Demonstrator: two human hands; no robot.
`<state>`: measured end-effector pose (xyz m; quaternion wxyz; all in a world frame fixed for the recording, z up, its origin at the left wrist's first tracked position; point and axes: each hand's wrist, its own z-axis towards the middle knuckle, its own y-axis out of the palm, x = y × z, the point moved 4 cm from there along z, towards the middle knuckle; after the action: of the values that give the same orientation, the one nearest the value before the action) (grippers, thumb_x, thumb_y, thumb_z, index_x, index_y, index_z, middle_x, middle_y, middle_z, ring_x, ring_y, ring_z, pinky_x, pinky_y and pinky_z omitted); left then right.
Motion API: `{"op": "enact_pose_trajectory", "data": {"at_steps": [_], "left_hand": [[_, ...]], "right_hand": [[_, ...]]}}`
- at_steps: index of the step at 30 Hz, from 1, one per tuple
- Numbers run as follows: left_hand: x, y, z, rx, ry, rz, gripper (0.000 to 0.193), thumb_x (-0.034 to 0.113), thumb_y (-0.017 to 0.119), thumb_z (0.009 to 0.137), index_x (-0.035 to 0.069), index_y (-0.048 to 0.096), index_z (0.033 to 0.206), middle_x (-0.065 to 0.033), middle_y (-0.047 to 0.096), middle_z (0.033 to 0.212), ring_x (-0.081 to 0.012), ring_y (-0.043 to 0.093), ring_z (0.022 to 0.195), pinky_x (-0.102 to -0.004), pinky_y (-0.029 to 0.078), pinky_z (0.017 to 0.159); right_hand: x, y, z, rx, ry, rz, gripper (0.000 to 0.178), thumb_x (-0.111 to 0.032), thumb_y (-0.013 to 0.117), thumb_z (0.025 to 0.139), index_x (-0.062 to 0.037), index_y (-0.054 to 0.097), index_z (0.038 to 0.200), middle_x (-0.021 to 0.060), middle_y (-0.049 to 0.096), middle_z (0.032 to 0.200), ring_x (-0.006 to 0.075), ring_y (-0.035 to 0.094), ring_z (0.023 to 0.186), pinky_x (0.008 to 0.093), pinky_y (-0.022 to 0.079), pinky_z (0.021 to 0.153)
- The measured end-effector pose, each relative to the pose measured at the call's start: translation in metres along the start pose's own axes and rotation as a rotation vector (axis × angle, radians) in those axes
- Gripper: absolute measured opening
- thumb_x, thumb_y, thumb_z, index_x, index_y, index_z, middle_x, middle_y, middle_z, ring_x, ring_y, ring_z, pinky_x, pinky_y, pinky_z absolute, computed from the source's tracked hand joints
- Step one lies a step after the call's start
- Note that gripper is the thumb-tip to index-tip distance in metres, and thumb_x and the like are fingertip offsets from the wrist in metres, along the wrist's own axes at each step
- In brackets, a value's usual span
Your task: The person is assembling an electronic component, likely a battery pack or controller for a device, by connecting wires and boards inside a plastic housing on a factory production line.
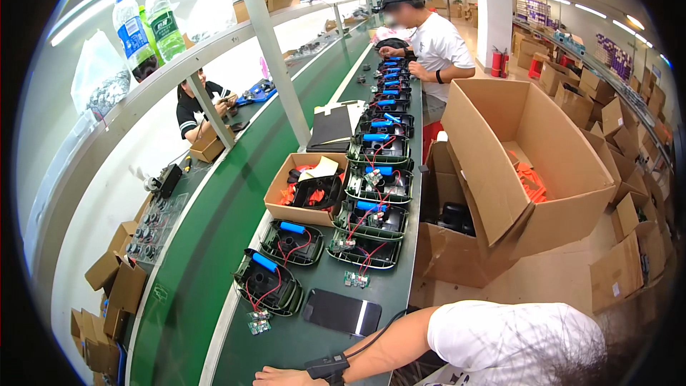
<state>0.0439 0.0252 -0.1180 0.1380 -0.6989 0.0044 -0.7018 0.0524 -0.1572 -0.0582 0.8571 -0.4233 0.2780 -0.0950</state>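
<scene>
My right hand (288, 377) rests low over the green bench at the bottom edge, which cuts off most of its fingers, so its grip is hidden. A black device (327, 367) with a cable is strapped to that wrist. My left hand is out of view. Just beyond the right hand lies a dark phone (343, 312). Nearby sits a black housing (269, 282) with a blue cylindrical cell, red wires and a small green circuit board (259, 322) hanging out. Another such housing (291, 243) lies behind it, and stacked ones (366, 250) stand to its right.
More housings run in a row along the bench toward a co-worker (436, 43) in white. A cardboard box (304, 193) of orange and black parts stands beside the row. Large cartons (529, 164) crowd the floor at right. Across the green conveyor (193, 264) another person (204, 104) sits.
</scene>
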Motion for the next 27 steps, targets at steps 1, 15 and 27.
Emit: {"op": "enact_pose_trajectory", "data": {"at_steps": [1, 15, 27], "left_hand": [[-0.001, -0.001, -0.001, 0.001, 0.0, -0.003, 0.009, 0.01, 0.054, 0.101, 0.008, 0.062, 0.096, 0.0001, 0.056, 0.079, -0.0115, 0.051, 0.069, -0.0257, 0.043, 0.063], [-0.003, -0.008, -0.007, 0.004, 0.003, 0.005, 0.009, 0.01, 0.055, 0.101, 0.008, 0.061, 0.096, -0.0005, 0.056, 0.079, -0.0123, 0.052, 0.068, -0.026, 0.043, 0.063], [-0.008, -0.015, -0.014, 0.01, -0.002, 0.016, 0.009, 0.011, 0.055, 0.101, 0.008, 0.061, 0.095, -0.0009, 0.056, 0.078, -0.013, 0.052, 0.067, -0.0263, 0.044, 0.063]], "right_hand": [[0.0, -0.003, 0.0, -0.002, -0.001, 0.002, 0.023, -0.037, 0.066, 0.085, -0.0156, 0.066, 0.092, 0.0047, 0.06, 0.102, 0.0233, 0.056, 0.103, 0.0424, 0.046, 0.086], [0.001, 0.007, 0.001, -0.018, -0.006, 0.024, 0.022, -0.032, 0.068, 0.081, -0.0133, 0.068, 0.092, 0.0057, 0.06, 0.102, 0.0252, 0.056, 0.104, 0.043, 0.045, 0.088], [0.006, 0.013, -0.002, 0.038, -0.011, 0.046, 0.019, -0.027, 0.07, 0.077, -0.0115, 0.068, 0.086, 0.0068, 0.06, 0.101, 0.0264, 0.056, 0.102, 0.042, 0.044, 0.088]]}}
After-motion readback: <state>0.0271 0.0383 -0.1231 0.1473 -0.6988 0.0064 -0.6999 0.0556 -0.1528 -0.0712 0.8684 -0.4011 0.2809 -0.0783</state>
